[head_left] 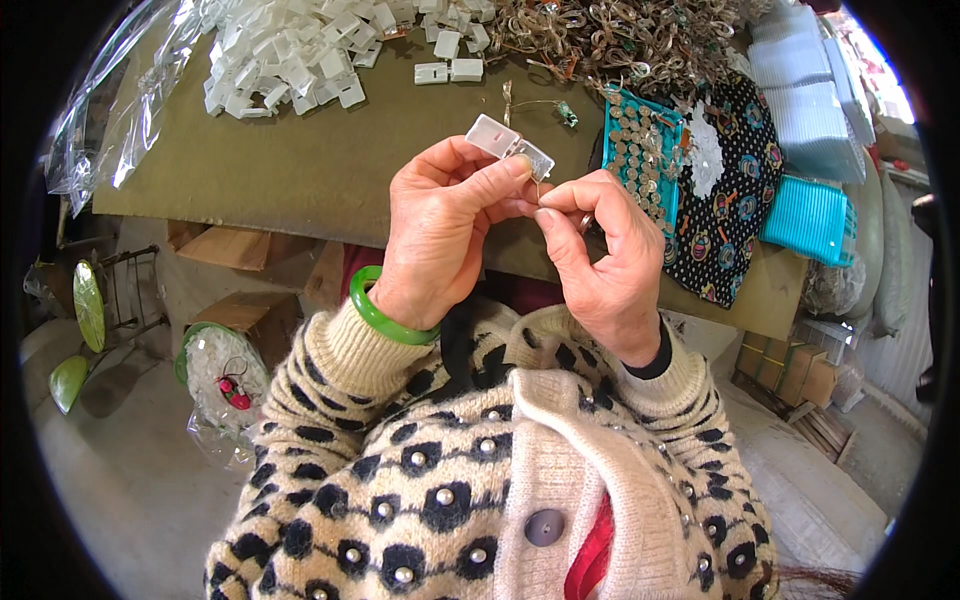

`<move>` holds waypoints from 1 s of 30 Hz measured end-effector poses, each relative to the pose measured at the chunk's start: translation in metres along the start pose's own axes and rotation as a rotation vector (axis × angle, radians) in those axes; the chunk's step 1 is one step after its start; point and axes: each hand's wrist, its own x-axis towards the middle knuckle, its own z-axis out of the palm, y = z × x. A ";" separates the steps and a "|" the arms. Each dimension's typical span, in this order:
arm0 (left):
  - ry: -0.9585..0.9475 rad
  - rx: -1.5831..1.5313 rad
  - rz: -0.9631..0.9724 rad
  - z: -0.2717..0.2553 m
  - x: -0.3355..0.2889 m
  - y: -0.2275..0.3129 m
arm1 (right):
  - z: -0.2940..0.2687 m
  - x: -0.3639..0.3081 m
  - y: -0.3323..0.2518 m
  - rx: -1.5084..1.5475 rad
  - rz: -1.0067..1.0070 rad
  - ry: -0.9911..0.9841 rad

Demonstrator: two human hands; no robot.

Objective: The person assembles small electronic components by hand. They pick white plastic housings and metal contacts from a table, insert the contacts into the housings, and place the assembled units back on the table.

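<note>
My left hand [436, 215], with a green bangle [383, 312] at its wrist, grips a small white plastic case [491, 137] between thumb and fingers. The case is unfolded into two halves, the nearer one partly covered by my thumb. Just beside it, my right hand [615, 255] pinches a thin wire [541, 192] that comes down from the case; the wire's end is hidden by my fingertips. Past the case, a fine lead with a small green part [567, 113] lies on the table [300, 165].
White plastic cases [300, 55] are heaped at the far left, tangled wire bundles [600, 35] at the far middle. On the right, a teal tray [681, 150] of round discs lies by a patterned black cloth [740, 200]. Stacked white trays [810, 110] and teal trays [808, 220] stand farther right.
</note>
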 end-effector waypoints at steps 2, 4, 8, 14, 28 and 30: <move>0.019 0.099 0.095 0.002 -0.001 -0.003 | 0.002 0.002 0.002 -0.047 -0.088 0.063; 0.032 0.412 0.331 0.005 -0.002 -0.004 | 0.006 0.005 0.006 -0.115 -0.168 0.124; 0.112 0.628 0.457 0.010 -0.010 -0.003 | 0.012 0.007 0.016 -0.251 -0.242 0.195; -0.024 -0.020 -0.150 0.005 -0.009 0.014 | 0.014 0.003 0.017 -0.145 -0.150 0.170; -0.099 0.084 0.166 0.019 -0.014 0.007 | 0.009 -0.008 0.018 -0.050 -0.085 0.144; -0.079 0.088 0.148 0.021 -0.015 0.003 | 0.011 -0.008 0.023 -0.125 -0.199 0.175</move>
